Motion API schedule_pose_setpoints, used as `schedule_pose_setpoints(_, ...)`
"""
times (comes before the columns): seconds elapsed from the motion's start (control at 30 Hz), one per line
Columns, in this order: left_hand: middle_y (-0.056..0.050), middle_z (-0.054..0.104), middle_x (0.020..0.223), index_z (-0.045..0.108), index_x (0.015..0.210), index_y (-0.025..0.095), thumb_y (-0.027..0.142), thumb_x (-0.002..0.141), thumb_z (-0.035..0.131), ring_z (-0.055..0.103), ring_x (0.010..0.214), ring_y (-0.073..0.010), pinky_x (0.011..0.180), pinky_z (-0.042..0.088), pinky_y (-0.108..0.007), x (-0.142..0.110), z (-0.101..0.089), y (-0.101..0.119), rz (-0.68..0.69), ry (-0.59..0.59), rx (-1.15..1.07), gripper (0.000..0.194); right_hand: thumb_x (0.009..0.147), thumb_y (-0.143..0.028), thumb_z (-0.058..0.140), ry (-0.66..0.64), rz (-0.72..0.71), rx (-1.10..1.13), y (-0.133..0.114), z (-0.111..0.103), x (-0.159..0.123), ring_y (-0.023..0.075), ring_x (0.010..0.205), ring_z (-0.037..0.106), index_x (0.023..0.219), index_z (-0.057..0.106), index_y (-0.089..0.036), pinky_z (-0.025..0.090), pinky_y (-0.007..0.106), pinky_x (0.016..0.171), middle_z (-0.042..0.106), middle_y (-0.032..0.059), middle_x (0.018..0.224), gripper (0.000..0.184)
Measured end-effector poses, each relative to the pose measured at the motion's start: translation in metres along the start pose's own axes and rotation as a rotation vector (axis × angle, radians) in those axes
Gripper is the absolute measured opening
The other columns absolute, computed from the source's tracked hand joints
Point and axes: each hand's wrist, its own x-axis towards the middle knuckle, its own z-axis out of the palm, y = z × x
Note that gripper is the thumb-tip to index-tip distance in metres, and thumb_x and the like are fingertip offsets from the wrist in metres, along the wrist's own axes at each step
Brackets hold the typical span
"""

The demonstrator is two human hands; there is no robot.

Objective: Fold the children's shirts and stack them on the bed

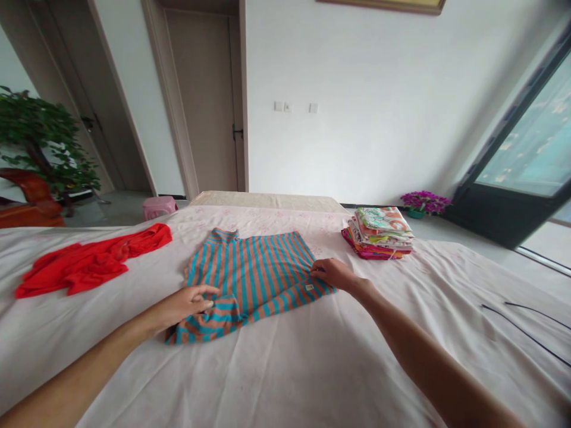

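A striped shirt (272,261) in teal and brownish orange lies on the pale bed sheet (285,368). Its near edge is partly folded over, and a small light label shows near the right end. My right hand (334,273) is closed, pinching the shirt's edge at the right. On the left, my left hand (191,303) rests over a bunched sleeve, with thumb and index finger apart; its other fingers are partly hidden.
A crumpled red garment (98,255) lies at the left. A stack of folded cloths (379,232) sits at the right, beyond my right hand. Dark cords (526,336) run along the right side. A pink stool (159,207) and purple flowers (426,202) stand past the bed.
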Motion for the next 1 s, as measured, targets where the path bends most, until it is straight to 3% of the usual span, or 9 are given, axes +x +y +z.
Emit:
schedule_pose_setpoints(0.1, -0.003, 0.072, 0.086, 0.066, 0.106, 0.017, 0.045, 0.069, 0.065, 0.070, 0.083, -0.0227, 0.066, 0.056, -0.029, 0.001, 0.006, -0.004, 0.036, 0.014, 0.047, 0.046, 0.087, -0.036, 0.060, 0.034, 0.033, 0.060, 0.007, 0.011, 0.003, 0.0157, 0.073, 0.063, 0.088, 0.074, -0.023, 0.040, 0.023, 0.064, 0.073, 0.0004, 0.082, 0.019)
schedule_pose_setpoints(0.2, -0.004, 0.072, 0.093, 0.068, 0.094, 0.019, 0.042, 0.074, 0.058, 0.069, 0.091, -0.0227, 0.073, 0.057, -0.030, -0.007, 0.005, 0.005, 0.119, 0.177, 0.089, 0.031, 0.087, -0.036, 0.058, 0.074, 0.046, 0.148, 0.014, 0.018, 0.004, 0.0161, 0.073, 0.063, 0.092, 0.074, -0.022, 0.041, 0.024, 0.064, 0.073, 0.0001, 0.082, 0.022)
schedule_pose_setpoints(0.4, -0.004, 0.067, 0.115, 0.065, 0.112, 0.026, 0.042, 0.086, 0.047, 0.068, 0.095, -0.0211, 0.065, 0.057, -0.027, 0.008, -0.015, 0.032, 0.279, 0.588, 0.314, 0.036, 0.089, -0.038, 0.055, 0.191, 0.111, 0.101, 0.017, 0.020, 0.013, 0.0174, 0.081, 0.065, 0.098, 0.073, -0.025, 0.043, 0.025, 0.069, 0.074, 0.0007, 0.091, 0.024)
schedule_pose_setpoints(0.5, -0.009, 0.061, 0.125, 0.060, 0.124, 0.022, 0.042, 0.086, 0.046, 0.067, 0.098, -0.0213, 0.077, 0.057, -0.031, 0.031, -0.023, 0.023, 0.325, 0.666, 0.456, 0.045, 0.090, -0.042, 0.054, 0.198, 0.192, 0.045, 0.017, 0.024, 0.013, 0.0188, 0.084, 0.066, 0.098, 0.073, -0.025, 0.044, 0.026, 0.071, 0.075, 0.0024, 0.093, 0.026)
schedule_pose_setpoints(0.6, -0.011, 0.059, 0.128, 0.054, 0.130, 0.020, 0.049, 0.089, 0.041, 0.068, 0.095, -0.0213, 0.085, 0.054, -0.034, 0.034, -0.026, 0.007, 0.209, 0.737, 0.557, 0.052, 0.093, -0.046, 0.050, 0.194, 0.200, 0.049, 0.019, 0.027, 0.011, 0.0192, 0.089, 0.066, 0.102, 0.072, -0.026, 0.045, 0.026, 0.075, 0.075, 0.0031, 0.100, 0.031)
schedule_pose_setpoints(0.7, -0.008, 0.066, 0.114, 0.052, 0.127, 0.022, 0.056, 0.091, 0.035, 0.068, 0.096, -0.0225, 0.081, 0.051, -0.032, 0.014, -0.025, -0.002, 0.061, 0.724, 0.613, 0.052, 0.091, -0.049, 0.053, 0.161, 0.223, 0.042, 0.021, 0.027, 0.008, 0.0206, 0.092, 0.066, 0.113, 0.069, -0.027, 0.046, 0.027, 0.077, 0.074, 0.0036, 0.103, 0.035)
schedule_pose_setpoints(0.8, -0.002, 0.070, 0.093, 0.050, 0.126, 0.024, 0.061, 0.089, 0.037, 0.069, 0.085, -0.0218, 0.072, 0.050, -0.030, -0.010, -0.019, -0.007, -0.030, 0.564, 0.576, 0.054, 0.087, -0.049, 0.059, 0.127, 0.245, 0.027, 0.022, 0.028, 0.006, 0.0228, 0.096, 0.066, 0.122, 0.066, -0.028, 0.047, 0.029, 0.078, 0.073, 0.0048, 0.108, 0.042)
schedule_pose_setpoints(0.9, -0.001, 0.068, 0.094, 0.045, 0.134, 0.023, 0.056, 0.084, 0.050, 0.068, 0.082, -0.0205, 0.073, 0.051, -0.029, -0.023, -0.009, -0.019, 0.030, 0.492, 0.537, 0.061, 0.088, -0.044, 0.058, 0.167, 0.253, 0.004, 0.021, 0.034, 0.005, 0.0239, 0.102, 0.066, 0.126, 0.063, -0.029, 0.047, 0.031, 0.082, 0.072, 0.0051, 0.113, 0.041)
schedule_pose_setpoints(1.0, -0.004, 0.066, 0.107, 0.041, 0.140, 0.022, 0.046, 0.082, 0.055, 0.067, 0.093, -0.0199, 0.083, 0.052, -0.030, -0.025, -0.002, -0.036, 0.171, 0.531, 0.472, 0.064, 0.091, -0.040, 0.055, 0.227, 0.252, -0.018, 0.020, 0.040, 0.003, 0.0239, 0.104, 0.065, 0.127, 0.062, -0.028, 0.048, 0.032, 0.084, 0.071, 0.0055, 0.116, 0.039)
